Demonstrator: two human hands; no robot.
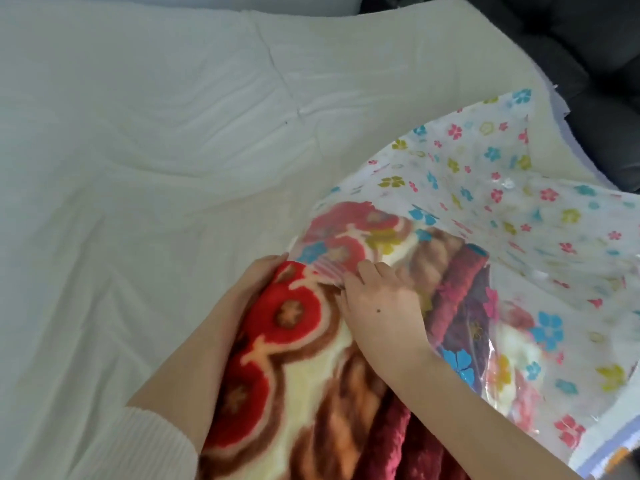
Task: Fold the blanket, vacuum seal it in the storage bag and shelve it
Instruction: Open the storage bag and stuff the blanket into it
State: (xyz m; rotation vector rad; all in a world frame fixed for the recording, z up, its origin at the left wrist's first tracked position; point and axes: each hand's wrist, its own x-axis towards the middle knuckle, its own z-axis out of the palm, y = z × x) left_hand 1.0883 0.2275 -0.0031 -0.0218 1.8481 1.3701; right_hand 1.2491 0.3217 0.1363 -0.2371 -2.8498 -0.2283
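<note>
I saw the folded blanket (304,358) half inside the flowery bag (502,202) on the bed (138,168). My left hand (256,282) cupped the blanket's side w/ flat fingers; right hand (381,306) pinched the bag's rim.

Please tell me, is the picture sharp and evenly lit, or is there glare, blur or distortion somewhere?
Head view: soft, even light, no hard shadows; the whole frame is slightly soft; wide-angle bending shows at the mattress edge; faint glare on the clear storage bag near the blanket; both the left hand and the right hand are clear enough to read.
</note>
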